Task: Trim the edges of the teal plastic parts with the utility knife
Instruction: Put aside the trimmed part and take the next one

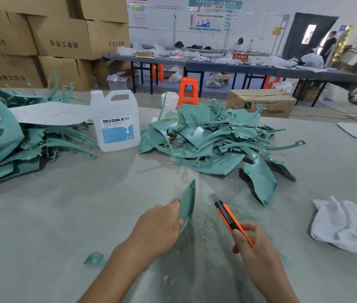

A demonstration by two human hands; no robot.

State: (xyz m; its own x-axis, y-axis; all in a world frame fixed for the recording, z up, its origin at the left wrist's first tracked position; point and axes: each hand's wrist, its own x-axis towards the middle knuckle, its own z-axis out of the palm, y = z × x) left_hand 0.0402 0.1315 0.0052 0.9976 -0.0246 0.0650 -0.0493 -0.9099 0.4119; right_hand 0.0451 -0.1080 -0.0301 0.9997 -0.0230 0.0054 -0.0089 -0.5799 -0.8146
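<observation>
My left hand (159, 228) grips a curved teal plastic part (188, 203) that stands on edge on the grey table, its narrow tip pointing away from me. My right hand (255, 248) holds an orange and black utility knife (230, 217) with the blade out, pointing up and left. The blade tip is a short way right of the part and does not touch it. Teal shavings (212, 217) lie on the table between my hands. A pile of teal parts (212, 138) sits ahead, and another pile of teal parts (9, 138) is at the far left.
A white DEXCON jug (116, 121) stands between the piles. White cloth (346, 224) lies at the right. A small teal offcut (95, 259) is by my left forearm. A white sheet (48, 113) covers the left pile. Cardboard boxes (53, 40) are stacked behind.
</observation>
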